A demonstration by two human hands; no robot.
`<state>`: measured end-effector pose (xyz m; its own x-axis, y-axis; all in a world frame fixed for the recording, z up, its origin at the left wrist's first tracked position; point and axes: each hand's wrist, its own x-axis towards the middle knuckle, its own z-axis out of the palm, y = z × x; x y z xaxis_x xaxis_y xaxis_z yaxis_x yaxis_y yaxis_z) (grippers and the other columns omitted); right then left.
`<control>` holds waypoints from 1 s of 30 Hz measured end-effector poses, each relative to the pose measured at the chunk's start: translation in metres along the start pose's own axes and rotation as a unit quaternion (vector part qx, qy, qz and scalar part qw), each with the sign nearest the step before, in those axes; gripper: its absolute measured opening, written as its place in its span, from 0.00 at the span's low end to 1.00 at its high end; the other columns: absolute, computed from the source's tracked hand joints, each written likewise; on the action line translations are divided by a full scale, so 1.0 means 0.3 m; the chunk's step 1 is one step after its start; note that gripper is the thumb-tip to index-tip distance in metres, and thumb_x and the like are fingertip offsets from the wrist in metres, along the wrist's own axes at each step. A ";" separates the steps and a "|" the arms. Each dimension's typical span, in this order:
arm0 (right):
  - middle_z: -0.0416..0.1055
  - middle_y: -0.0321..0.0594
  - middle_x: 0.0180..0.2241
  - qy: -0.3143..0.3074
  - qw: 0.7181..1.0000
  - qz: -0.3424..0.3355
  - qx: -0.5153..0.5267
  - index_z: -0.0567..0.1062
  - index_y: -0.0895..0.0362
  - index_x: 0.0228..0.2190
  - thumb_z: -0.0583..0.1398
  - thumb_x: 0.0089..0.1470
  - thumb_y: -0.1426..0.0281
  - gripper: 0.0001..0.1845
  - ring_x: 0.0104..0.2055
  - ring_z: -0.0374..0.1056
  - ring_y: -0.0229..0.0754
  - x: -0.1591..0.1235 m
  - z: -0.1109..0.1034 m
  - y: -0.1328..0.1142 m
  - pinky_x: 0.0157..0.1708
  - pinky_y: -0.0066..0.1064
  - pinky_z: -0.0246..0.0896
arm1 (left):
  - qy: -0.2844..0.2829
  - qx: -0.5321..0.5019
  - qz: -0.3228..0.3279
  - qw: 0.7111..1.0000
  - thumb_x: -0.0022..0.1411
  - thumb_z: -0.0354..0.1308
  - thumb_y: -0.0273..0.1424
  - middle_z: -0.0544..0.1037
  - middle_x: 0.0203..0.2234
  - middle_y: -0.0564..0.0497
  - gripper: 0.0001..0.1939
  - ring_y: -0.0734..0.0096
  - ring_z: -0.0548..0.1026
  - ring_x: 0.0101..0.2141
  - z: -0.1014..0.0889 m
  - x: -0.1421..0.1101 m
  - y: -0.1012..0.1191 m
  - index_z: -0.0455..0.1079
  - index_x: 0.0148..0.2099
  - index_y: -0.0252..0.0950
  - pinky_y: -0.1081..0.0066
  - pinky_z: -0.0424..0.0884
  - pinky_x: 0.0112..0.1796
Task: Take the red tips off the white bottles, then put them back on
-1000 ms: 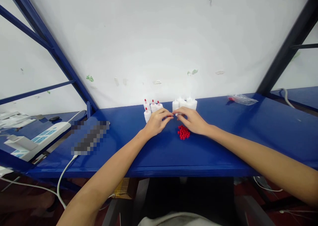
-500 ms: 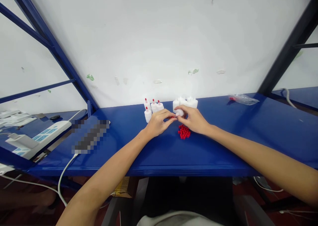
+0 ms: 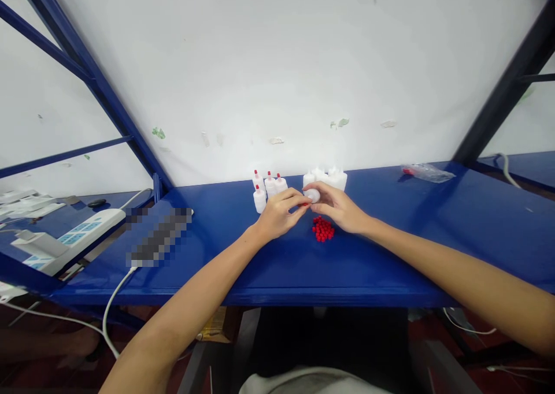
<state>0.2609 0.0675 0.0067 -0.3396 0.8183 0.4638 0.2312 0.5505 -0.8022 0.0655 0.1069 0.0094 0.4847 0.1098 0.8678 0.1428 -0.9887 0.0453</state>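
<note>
My right hand (image 3: 340, 206) is closed around a small white squeeze bottle (image 3: 313, 196), tilted with its tip end toward my left hand. Between the fingertips of my left hand (image 3: 280, 212) a small red cap (image 3: 304, 204) is pinched, right at the bottle's tip; fingers partly hide the contact. A pile of small red caps (image 3: 323, 229) lies on the table just below my right hand. Several white bottles with red caps (image 3: 259, 199) stand upright behind my left hand. Behind my right hand is a group of uncapped white bottles (image 3: 338, 178), partly covered.
A clear plastic bag (image 3: 429, 173) with something red inside lies at the back right of the blue table (image 3: 260, 272). At left are a blurred-out dark device (image 3: 160, 238) with a white cable, and a white power strip (image 3: 78, 238). A white wall (image 3: 277, 82) rises behind.
The bottle in my right hand has turned slightly, so more of its rounded white body faces me. Both hands stay together in almost the same place; the view has shifted a little.
</note>
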 end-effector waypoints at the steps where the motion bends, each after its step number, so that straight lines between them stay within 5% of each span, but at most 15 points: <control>1: 0.68 0.38 0.37 -0.006 1.000 0.000 0.009 0.66 0.54 0.48 0.61 0.55 0.62 0.20 0.34 0.65 0.42 0.000 0.003 0.000 0.35 0.35 0.63 | 0.002 -0.003 0.003 1.000 0.64 0.58 0.24 0.78 0.33 0.48 0.06 0.74 0.77 0.33 0.001 0.000 0.001 0.75 0.43 0.33 0.74 0.75 0.35; 12: 0.59 0.32 0.28 -0.065 0.994 0.008 -0.082 0.62 0.53 0.43 0.55 0.62 0.58 0.14 0.29 0.56 0.39 -0.012 0.024 -0.063 0.31 0.32 0.54 | -0.020 0.002 0.043 0.999 0.66 0.56 0.25 0.78 0.35 0.48 0.11 0.73 0.77 0.35 0.025 -0.020 -0.003 0.74 0.50 0.37 0.71 0.77 0.36; 30: 0.62 0.39 0.39 -0.084 0.993 0.018 -0.076 0.58 0.54 0.47 0.50 0.63 0.59 0.15 0.40 0.60 0.43 -0.015 0.026 -0.056 0.42 0.36 0.59 | 0.015 0.011 0.056 0.998 0.65 0.58 0.27 0.74 0.32 0.51 0.09 0.76 0.74 0.32 0.022 -0.010 0.007 0.75 0.48 0.37 0.73 0.75 0.33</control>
<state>0.2514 0.0533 0.0150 -0.4739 0.8051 0.3566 0.3766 0.5514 -0.7444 0.0701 0.1053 0.0036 0.4736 -0.0052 0.8807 0.1088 -0.9920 -0.0644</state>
